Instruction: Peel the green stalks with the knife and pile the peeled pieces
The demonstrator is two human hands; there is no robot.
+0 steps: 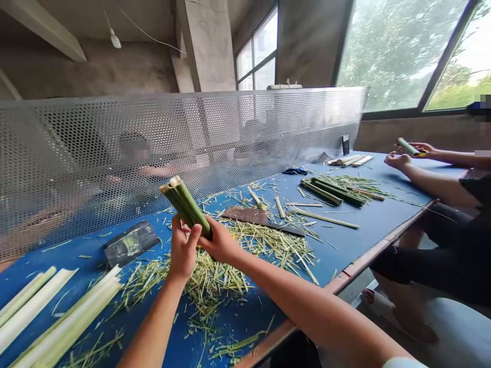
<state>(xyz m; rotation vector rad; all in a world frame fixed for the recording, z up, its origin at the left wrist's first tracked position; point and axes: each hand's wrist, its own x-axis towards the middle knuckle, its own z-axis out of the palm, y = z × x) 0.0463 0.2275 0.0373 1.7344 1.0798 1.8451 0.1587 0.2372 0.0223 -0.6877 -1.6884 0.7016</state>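
Both hands are closed round a short bundle of green split bamboo pieces (187, 204), held tilted above the table with its pale cut end up and to the left. My left hand (182, 248) grips its lower left side, the thumb lying along it. My right hand (221, 240) wraps the lower end from the right. Under the hands a heap of thin bamboo shavings (218, 276) covers the blue table (153, 322). Just beyond my right hand lies a broad, rusty-brown chopping knife (247, 214) among the shavings.
Long split bamboo lengths (72, 322) lie at the left, near a dark block (132, 243). A perforated metal screen (184, 138) closes the far side; people sit behind it. More green bamboo (333, 191) lies to the right, where a co-worker's hands (401, 158) hold a bamboo piece.
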